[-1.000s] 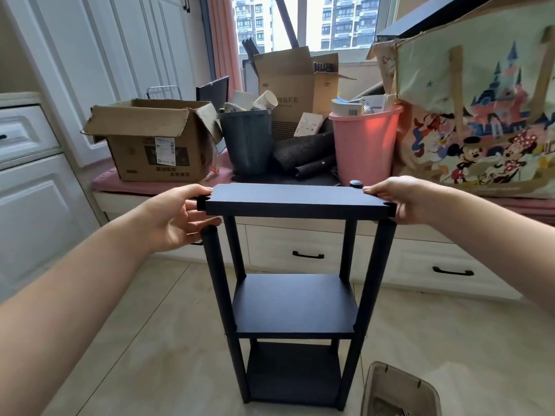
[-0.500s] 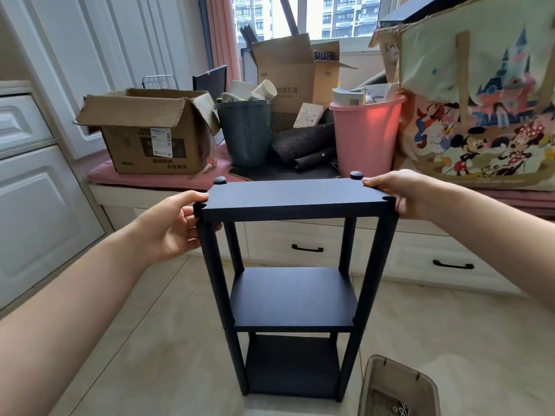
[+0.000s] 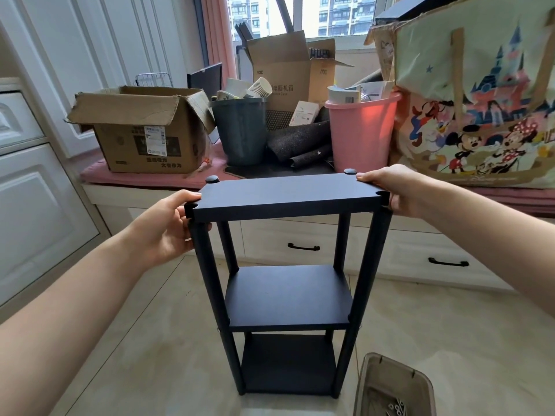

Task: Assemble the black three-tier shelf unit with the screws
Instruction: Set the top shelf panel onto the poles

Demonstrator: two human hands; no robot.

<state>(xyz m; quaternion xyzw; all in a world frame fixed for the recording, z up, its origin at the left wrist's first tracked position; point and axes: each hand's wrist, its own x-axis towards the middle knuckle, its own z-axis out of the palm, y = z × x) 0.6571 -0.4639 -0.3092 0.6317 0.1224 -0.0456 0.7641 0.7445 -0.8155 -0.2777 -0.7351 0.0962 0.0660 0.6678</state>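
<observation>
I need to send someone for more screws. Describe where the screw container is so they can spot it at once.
Start at the black shelf unit standing on the tiled floor, its top board held by the left hand and right hand. Just right of its near right foot, at the frame's bottom edge, sits a translucent grey-brown bin. Unlike the pink bucket and dark bucket on the window seat, it is on the floor and holds screws.

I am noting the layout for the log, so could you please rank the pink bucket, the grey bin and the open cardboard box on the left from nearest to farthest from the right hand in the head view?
1. Pink bucket: just behind the right hand.
2. Grey bin: centre of the window seat.
3. Open cardboard box: far left of the seat.
</observation>
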